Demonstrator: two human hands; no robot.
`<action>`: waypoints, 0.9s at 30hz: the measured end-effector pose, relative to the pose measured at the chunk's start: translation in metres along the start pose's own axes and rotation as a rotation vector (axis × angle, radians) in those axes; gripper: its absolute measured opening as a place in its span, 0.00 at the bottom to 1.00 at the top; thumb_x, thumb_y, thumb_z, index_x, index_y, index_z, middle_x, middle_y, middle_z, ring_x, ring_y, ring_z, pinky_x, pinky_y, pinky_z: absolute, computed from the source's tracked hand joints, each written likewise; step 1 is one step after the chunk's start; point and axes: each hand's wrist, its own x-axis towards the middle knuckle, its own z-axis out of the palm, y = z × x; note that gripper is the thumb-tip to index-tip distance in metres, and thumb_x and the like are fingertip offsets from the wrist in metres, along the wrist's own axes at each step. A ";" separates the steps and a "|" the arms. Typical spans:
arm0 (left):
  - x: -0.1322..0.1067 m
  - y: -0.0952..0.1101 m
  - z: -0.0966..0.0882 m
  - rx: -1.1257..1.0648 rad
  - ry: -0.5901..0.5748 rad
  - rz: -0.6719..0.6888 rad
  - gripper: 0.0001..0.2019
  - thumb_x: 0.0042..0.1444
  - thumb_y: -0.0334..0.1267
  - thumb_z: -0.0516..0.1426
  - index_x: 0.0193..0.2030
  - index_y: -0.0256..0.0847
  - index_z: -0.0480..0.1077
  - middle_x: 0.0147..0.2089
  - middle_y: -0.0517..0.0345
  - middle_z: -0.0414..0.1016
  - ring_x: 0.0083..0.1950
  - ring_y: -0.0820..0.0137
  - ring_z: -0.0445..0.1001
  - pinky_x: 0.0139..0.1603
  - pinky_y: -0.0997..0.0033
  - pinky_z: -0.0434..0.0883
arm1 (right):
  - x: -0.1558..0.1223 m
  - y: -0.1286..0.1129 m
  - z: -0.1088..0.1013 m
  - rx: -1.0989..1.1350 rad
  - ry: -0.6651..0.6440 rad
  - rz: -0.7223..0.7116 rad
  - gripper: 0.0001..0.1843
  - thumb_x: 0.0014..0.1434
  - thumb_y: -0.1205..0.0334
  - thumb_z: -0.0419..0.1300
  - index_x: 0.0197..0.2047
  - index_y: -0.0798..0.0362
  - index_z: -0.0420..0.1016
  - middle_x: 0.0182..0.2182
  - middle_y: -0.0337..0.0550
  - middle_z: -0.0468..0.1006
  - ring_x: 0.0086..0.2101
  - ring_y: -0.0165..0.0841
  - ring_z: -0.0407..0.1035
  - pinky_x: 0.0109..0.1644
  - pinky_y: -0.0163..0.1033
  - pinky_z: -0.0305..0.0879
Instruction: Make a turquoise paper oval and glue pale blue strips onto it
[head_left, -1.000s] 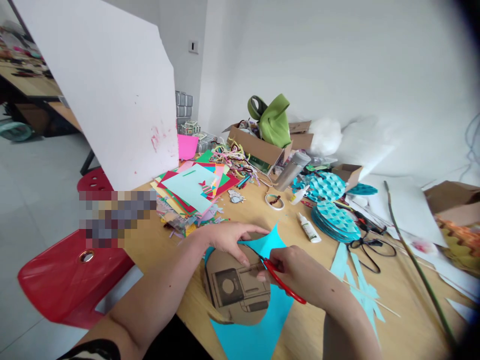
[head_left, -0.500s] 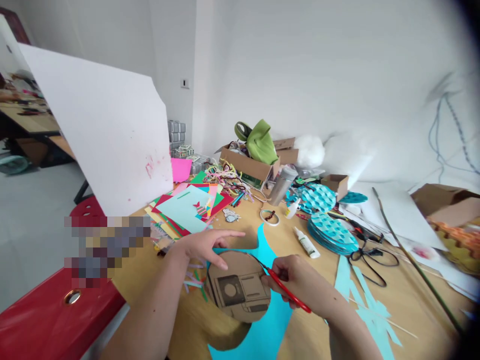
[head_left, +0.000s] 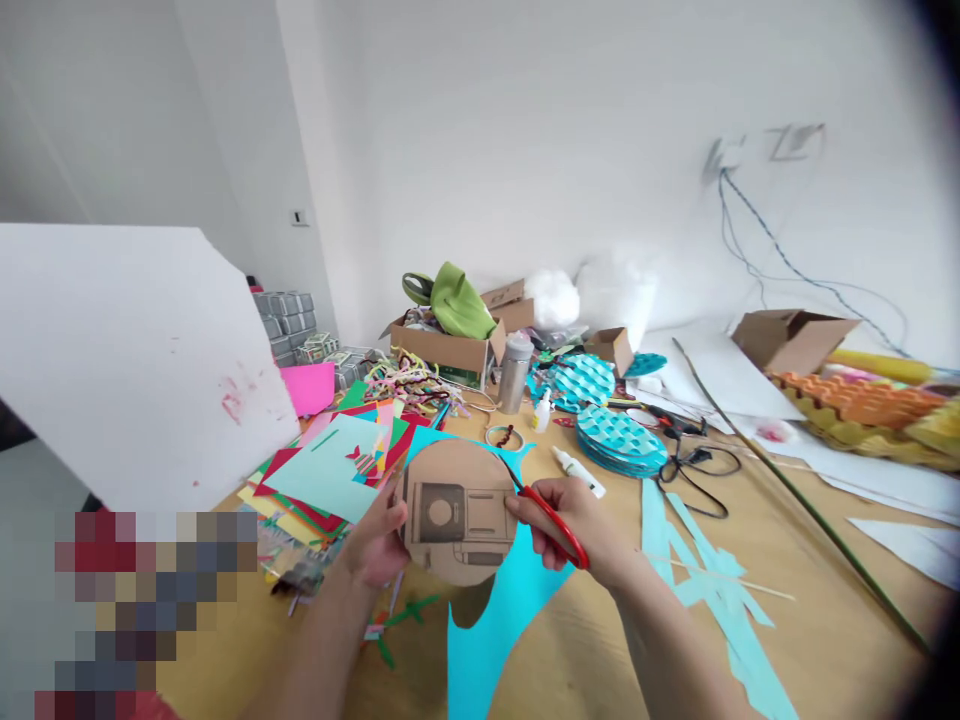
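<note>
My left hand (head_left: pixel 384 540) grips the left edge of a round brown cardboard disc (head_left: pixel 450 465) with dark printing on it, the thumb on its face. Behind the disc lies bright blue paper (head_left: pixel 487 655), partly cut round the disc's edge and hanging down toward me. With my right hand (head_left: pixel 566 520) I hold red-handled scissors (head_left: pixel 553 522), their blades at the disc's upper right edge against the blue paper. The blade tips are partly hidden. Both the disc and the paper are tilted up off the table.
A white glue bottle (head_left: pixel 579 472) lies beyond my right hand, near a stack of blue textured discs (head_left: pixel 619 440). Coloured paper sheets (head_left: pixel 322 478) are piled at left. Pale blue scraps (head_left: pixel 724 600) and a long stick (head_left: pixel 795 490) lie at right. A steel bottle (head_left: pixel 514 375) stands behind.
My left hand has gone from reaching over the disc's top to gripping its left edge. The disc and paper are raised and tilted. The view has turned right.
</note>
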 end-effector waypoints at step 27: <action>0.005 -0.002 0.011 0.008 0.200 -0.085 0.28 0.44 0.33 0.70 0.54 0.38 0.71 0.49 0.43 0.80 0.56 0.45 0.75 0.52 0.49 0.74 | -0.001 0.006 0.001 -0.007 -0.058 -0.105 0.28 0.52 0.35 0.62 0.25 0.52 0.62 0.16 0.35 0.72 0.15 0.26 0.66 0.17 0.29 0.57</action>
